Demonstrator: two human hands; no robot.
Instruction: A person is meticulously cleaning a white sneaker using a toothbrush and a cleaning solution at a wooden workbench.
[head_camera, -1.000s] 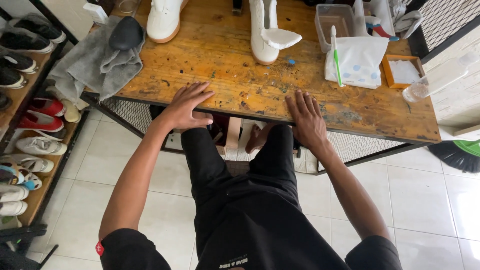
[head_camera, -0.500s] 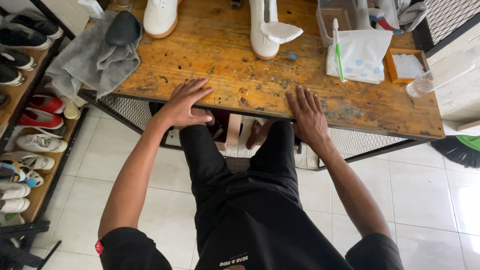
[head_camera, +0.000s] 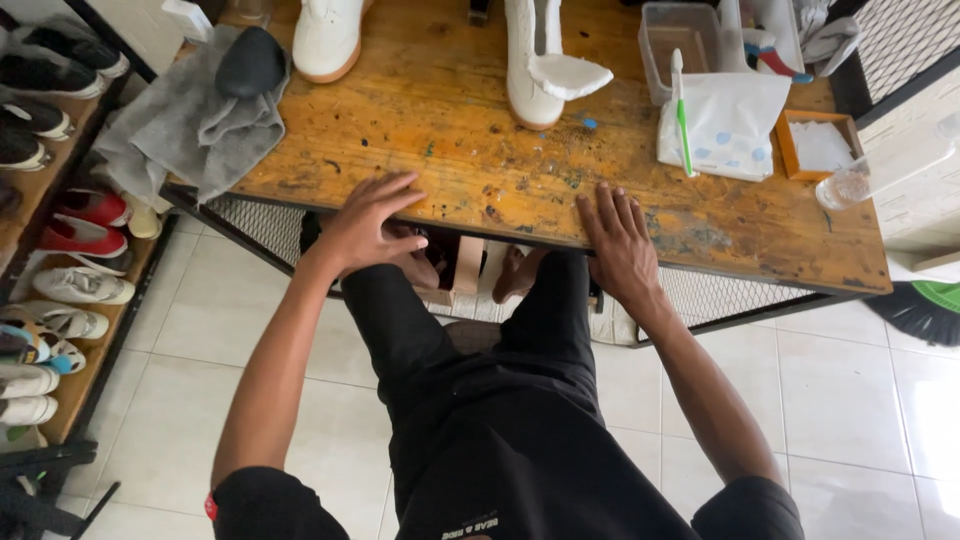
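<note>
wooden table (head_camera: 450, 110) bears two white shoes (head_camera: 326, 35); left hand (head_camera: 362, 225), right hand (head_camera: 618, 245) flat, grips apart.

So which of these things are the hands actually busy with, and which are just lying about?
In hand:
left hand and right hand, both flat on the front edge of the wooden table.

Lying about:
two white shoes, grey towel, green toothbrush on a dotted pouch, clear tub.

Worn, paint-flecked wooden table (head_camera: 450, 110); glossy floor tiles (head_camera: 850, 400)
</note>
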